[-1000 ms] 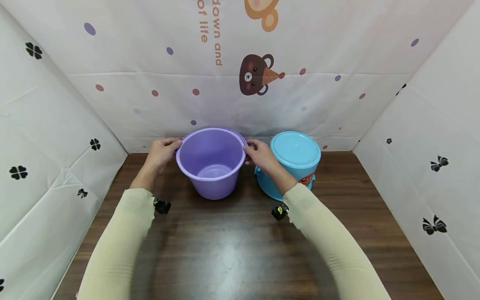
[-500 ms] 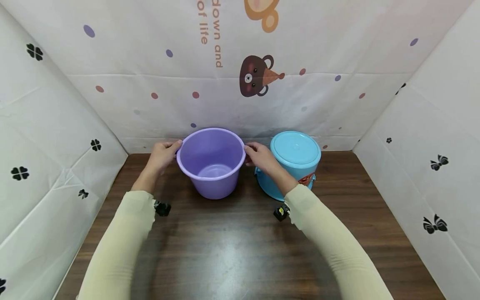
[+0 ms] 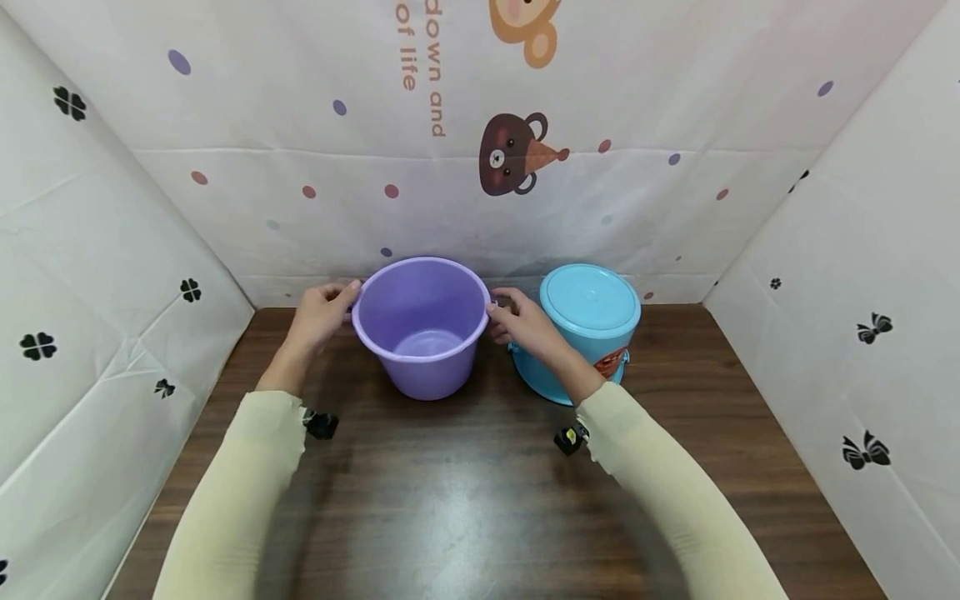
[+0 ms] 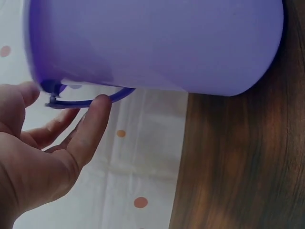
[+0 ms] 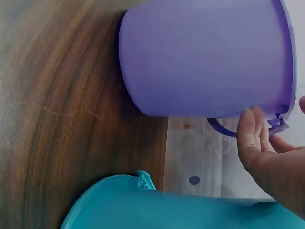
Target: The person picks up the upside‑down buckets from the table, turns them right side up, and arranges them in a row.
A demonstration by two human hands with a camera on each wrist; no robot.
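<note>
A purple bucket (image 3: 427, 379) stands upright on the table with its mouth facing up. Its handle (image 4: 78, 103) hangs down along the far side, hidden from the head view. At the bucket's left, my left hand (image 3: 318, 315) has its thumb at the rim by the handle joint and a fingertip at the handle; the fingers are fairly straight. My right hand (image 3: 525, 321) is at the right side, with loosely extended fingertips beside the handle (image 5: 221, 129) and the thumb near the rim. Close behind that hand stands a light blue lidded bucket (image 3: 591, 300).
The dark wooden table (image 3: 442, 500) meets a white printed back wall (image 3: 637, 100) just behind both buckets. White side panels (image 3: 97, 250) rise at left and right. The right forearm crosses in front of the blue bucket.
The purple handle, seen above the back rim one second ago, has dropped out of sight behind the bucket. My right hand has shifted slightly down and its fingers have loosened.
</note>
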